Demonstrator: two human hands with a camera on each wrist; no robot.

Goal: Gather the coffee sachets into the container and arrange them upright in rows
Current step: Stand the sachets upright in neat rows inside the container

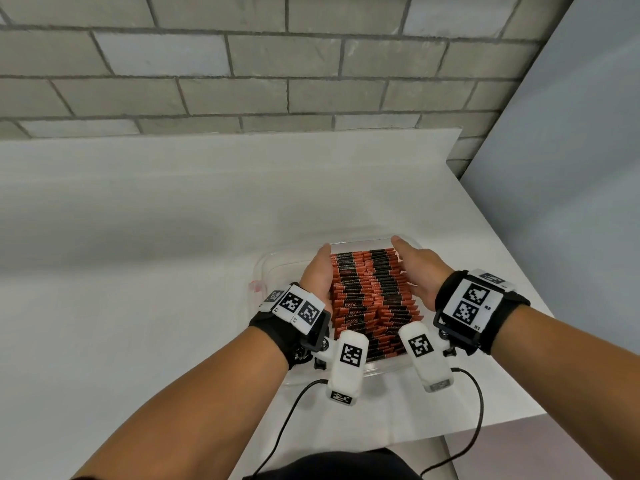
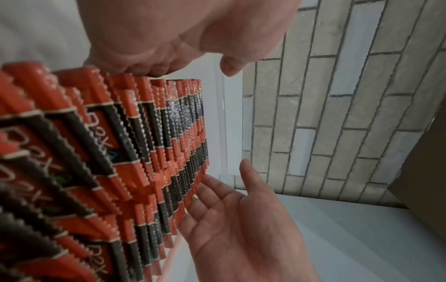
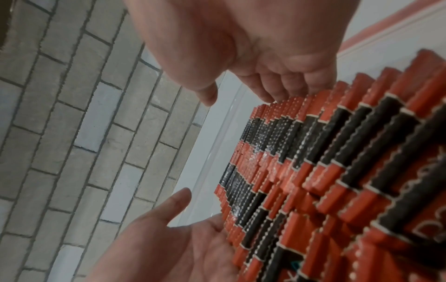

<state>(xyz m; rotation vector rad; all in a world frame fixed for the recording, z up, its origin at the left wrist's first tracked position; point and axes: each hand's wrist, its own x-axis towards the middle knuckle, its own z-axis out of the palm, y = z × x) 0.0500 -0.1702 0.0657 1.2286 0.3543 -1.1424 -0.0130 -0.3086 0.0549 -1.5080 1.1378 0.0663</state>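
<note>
- The coffee sachets (image 1: 372,299) stand packed on edge in two rows inside the clear container (image 1: 273,263), low and centre in the head view, on the white counter (image 1: 138,237).
- The left hand (image 1: 317,275) lies flat along the left flank of the block, fingers straight and together; the right hand (image 1: 420,268) mirrors it on the right flank, fingers straight, thumb up.
- Step in hand, as I judge it: squaring the rows by pressing inward from both sides.
- Next likely needs even, gentle pressure, since uneven tops near the frame's bottom suggest some sachets sit tilted.
</note>
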